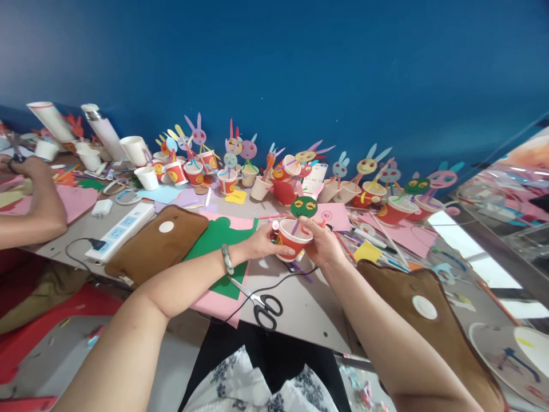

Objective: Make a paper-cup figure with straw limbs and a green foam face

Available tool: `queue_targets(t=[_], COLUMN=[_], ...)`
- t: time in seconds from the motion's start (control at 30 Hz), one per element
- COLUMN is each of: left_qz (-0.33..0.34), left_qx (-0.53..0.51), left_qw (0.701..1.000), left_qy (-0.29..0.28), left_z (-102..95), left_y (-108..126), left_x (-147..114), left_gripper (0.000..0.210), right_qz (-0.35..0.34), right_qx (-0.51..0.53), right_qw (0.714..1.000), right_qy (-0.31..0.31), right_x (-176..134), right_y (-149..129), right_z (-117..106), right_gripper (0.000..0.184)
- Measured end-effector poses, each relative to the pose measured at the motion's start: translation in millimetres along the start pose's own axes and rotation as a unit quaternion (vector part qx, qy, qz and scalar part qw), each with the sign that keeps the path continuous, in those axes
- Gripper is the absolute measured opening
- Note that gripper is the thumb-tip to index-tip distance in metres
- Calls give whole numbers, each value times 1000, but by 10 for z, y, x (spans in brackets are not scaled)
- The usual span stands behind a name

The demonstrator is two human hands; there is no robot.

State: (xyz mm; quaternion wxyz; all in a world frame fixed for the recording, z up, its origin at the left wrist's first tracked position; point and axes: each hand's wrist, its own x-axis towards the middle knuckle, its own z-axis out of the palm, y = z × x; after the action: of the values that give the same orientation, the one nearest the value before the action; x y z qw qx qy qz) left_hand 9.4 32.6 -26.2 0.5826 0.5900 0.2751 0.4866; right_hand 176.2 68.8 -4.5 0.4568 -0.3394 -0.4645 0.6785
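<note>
My left hand (261, 241) is closed around the left side of a red and white paper cup (288, 245), held just above the table. From the cup rises a purple strip (295, 228) topped by a round green paper face (304, 205) with yellow eyes. My right hand (322, 245) is closed at the cup's right rim, its thumb at the lower edge of the green face. A bent red piece (322, 223) shows by its fingers. Black-handled scissors (266, 310) lie below the cup, partly over green paper (210, 246) and a pink sheet (221, 309).
Several finished cups with paper rabbit faces (368, 166) line the blue wall. A brown hot-water bag (156, 240) and a power strip (122, 232) lie left, another brown bag (412, 326) right. A cable (274, 286) crosses the front. Another person's arm (38, 200) works with scissors at far left.
</note>
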Motion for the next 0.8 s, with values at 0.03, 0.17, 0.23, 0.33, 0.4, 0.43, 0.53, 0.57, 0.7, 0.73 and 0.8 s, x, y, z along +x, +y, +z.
queue_targets(t=[0.03,0.17,0.23,0.33,0.4,0.43,0.53,0.57,0.7,0.73,0.8], left_qz=[-2,-11,-13,-17,-23,-27,-35,-33,-16,-11,-5], left_qx=[-1,0,1,7,13,17,27,30,22,19,23], left_qw=[1000,1000,1000,1000,999,999,999,998,999,999,999], left_qy=[0,10,14,17,19,21,30,34,34,32,35], left_z=[1,7,11,13,11,9,-3,-8,-31,-35,-39], left_y=[1,22,40,64,68,65,31,12,-69,-84,-97], left_x=[-1,-8,-12,-17,-22,-25,-30,-30,-17,-12,-7], left_gripper=[87,87,88,87,86,85,86,88,91,92,93], right_qz=[5,15,15,13,19,25,46,52,59,59,58], right_qx=[10,25,25,25,32,38,59,64,66,66,65], right_qw=[1000,1000,1000,1000,999,999,997,996,996,996,996], right_qy=[5,10,9,2,5,9,20,21,17,15,11], right_x=[-2,-9,-10,-14,-18,-21,-26,-27,-31,-33,-36], right_y=[-2,-16,-21,-25,-30,-33,-49,-55,-68,-69,-69], right_z=[6,24,27,31,38,44,61,66,77,78,79], right_gripper=[32,36,37,36,35,34,34,35,35,35,33])
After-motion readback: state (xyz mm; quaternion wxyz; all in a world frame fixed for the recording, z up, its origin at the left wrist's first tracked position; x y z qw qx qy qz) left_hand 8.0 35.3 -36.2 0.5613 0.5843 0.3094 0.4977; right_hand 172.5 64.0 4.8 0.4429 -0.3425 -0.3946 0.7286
